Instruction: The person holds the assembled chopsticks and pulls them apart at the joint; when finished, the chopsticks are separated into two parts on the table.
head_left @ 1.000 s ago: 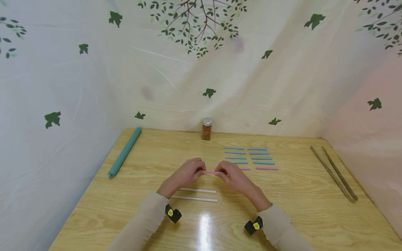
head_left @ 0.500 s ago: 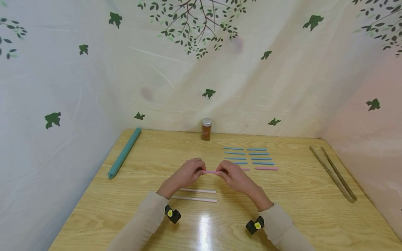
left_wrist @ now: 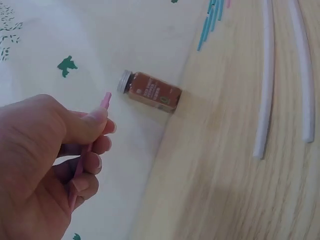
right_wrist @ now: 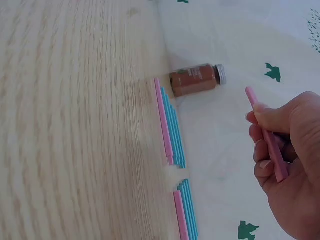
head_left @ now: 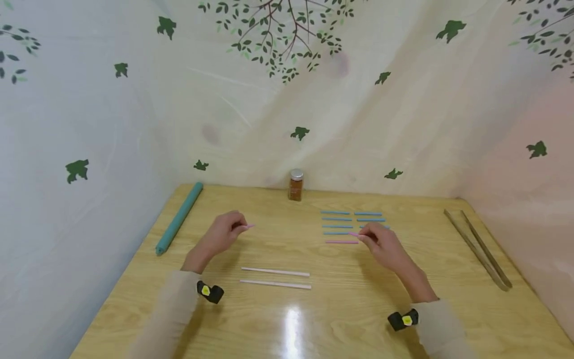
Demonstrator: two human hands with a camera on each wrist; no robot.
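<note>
My left hand (head_left: 219,233), left of the middle, pinches a short pink stick (left_wrist: 106,100) between thumb and curled fingers. Most of that piece lies inside the palm. A second pink piece (right_wrist: 274,150) is pinched by my right hand (head_left: 385,247), which hovers over the near end of the stick rows. On the table under it, several blue sticks (head_left: 337,219) lie in two columns. A pink stick (head_left: 342,242) closes the left column; another pink stick (right_wrist: 180,212) closes the right one, hidden behind the hand in the head view. Two longer white sticks (head_left: 275,271) lie side by side nearer me.
A spice jar (head_left: 296,187) with a silver lid stands at the table's back edge. Along the left edge lies a green roll (head_left: 179,219). Long metal tongs (head_left: 474,249) lie near the right edge. A printed cloth (head_left: 251,124) hangs behind and on both sides.
The pink stick held between both hands is now two separate pieces, one in each hand. My left hand has moved left and back, my right hand right, over the rows.
</note>
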